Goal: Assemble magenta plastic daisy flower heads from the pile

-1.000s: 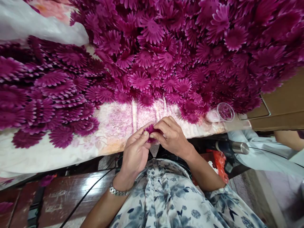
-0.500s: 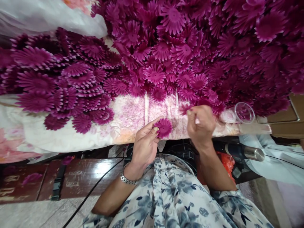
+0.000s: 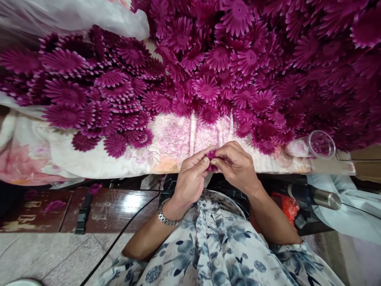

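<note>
Close to the table's front edge, my left hand pinches a small magenta flower between thumb and fingers. My right hand meets it from the right, thumb and forefinger closed on the same flower. The fingers cover much of its petals, and whatever else they may hold is too small to make out. Beyond the hands lies a large heap of magenta flowers. At the left, more flowers lie in overlapping stacks on the patterned cloth.
A clear plastic cup lies on its side at the right of the cloth. White plastic sheeting covers the back left. Below the table edge are a dark metal-ended cylinder, a brown bench and a black cable.
My right hand has moved left to my left hand and now grips the flower there. The whole view has shifted slightly, with the table contents appearing further right.
</note>
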The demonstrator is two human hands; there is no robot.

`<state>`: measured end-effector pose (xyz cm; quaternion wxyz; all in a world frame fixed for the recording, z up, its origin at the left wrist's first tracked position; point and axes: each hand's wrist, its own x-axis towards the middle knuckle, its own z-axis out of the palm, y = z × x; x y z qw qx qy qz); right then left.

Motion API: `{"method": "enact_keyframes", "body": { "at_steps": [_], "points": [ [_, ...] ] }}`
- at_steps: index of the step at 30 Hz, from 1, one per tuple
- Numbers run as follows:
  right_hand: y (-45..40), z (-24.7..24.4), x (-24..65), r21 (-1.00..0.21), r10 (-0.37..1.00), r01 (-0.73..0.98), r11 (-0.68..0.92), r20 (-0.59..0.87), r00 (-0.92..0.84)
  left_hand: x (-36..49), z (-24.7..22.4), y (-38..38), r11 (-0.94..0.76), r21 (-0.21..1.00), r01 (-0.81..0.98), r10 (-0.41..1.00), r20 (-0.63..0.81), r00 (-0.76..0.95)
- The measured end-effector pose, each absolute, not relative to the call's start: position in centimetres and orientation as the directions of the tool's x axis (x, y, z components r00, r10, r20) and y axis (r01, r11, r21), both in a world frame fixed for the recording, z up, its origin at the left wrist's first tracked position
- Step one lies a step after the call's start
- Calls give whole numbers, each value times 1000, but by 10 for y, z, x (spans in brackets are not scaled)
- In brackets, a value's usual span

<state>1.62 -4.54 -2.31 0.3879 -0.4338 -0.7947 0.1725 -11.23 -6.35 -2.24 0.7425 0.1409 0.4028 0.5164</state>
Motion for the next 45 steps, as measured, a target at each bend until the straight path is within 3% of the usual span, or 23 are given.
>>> {"method": "enact_keyframes", "body": {
  "at_steps": [6, 9, 12, 14, 17, 21, 26, 30, 33, 35, 37, 40, 45],
  "points": [
    [-44, -17, 30, -561, 825, 642, 522, 522, -215, -113, -24, -64, 393, 644, -656, 890, -445, 96],
    [-33, -10, 55, -338, 718, 857, 388, 694, -51, -115, -24, -65, 398, 656, -642, 886, -455, 84],
    [-26, -4, 71, -164, 688, 959, 231, 724, -42, -116, -24, -64, 400, 643, -653, 881, -466, 80],
    [-28, -4, 64, -214, 735, 912, 351, 666, -126, -115, -24, -64, 392, 627, -673, 883, -462, 84],
    [-37, -12, 38, -415, 782, 703, 577, 530, -329, -112, -22, -62, 410, 597, -689, 881, -455, 129],
    [-45, -23, 14, -508, 782, 605, 613, 497, -376, -111, -22, -63, 423, 588, -689, 876, -459, 146],
    [-41, -23, 24, -463, 766, 655, 597, 572, -294, -112, -26, -65, 399, 606, -688, 881, -461, 106],
    [-25, -15, 55, -230, 656, 889, 396, 748, -99, -114, -28, -65, 385, 621, -683, 884, -460, 79],
    [-21, -9, 64, -133, 662, 946, 294, 743, -101, -115, -26, -63, 389, 603, -697, 876, -475, 78],
    [-26, -10, 55, -201, 714, 879, 433, 672, -197, -114, -25, -62, 389, 586, -710, 878, -470, 93],
    [-33, -14, 39, -349, 751, 732, 585, 573, -326, -114, -23, -61, 398, 577, -713, 880, -459, 119],
    [-40, -22, 20, -518, 780, 589, 620, 485, -395, -114, -23, -62, 415, 583, -698, 878, -458, 140],
    [-44, -26, 14, -531, 788, 592, 606, 502, -357, -115, -27, -65, 420, 606, -675, 872, -475, 117]
  ]
}}
